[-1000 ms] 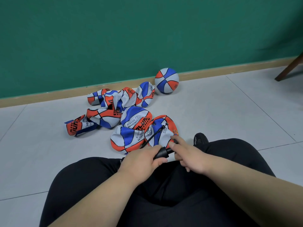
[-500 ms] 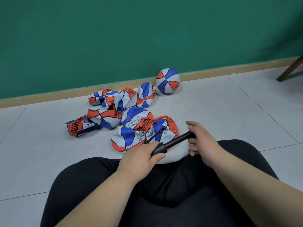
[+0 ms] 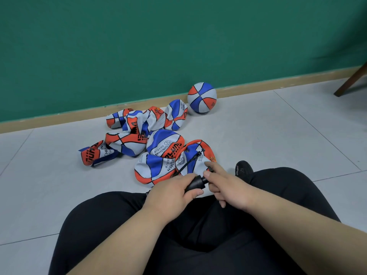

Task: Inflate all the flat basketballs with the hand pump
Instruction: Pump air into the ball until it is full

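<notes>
Head view: our left hand (image 3: 174, 193) grips a black plastic hand pump (image 3: 195, 183), right hand (image 3: 228, 187) pinching its end, above grey tiled floor (image 3: 258, 126).

I log: black trousers (image 3: 95, 225) at six o'clock; black shoe (image 3: 243, 168) at four o'clock; left hand (image 3: 170, 193), right hand (image 3: 228, 187), both forearms (image 3: 129, 241) bare.

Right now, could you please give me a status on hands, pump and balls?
Left hand grips hand pump barrel; right hand grips its handle. Hose plugged into nearest flat ball. One inflated ball by wall. Nothing blocking.
</notes>
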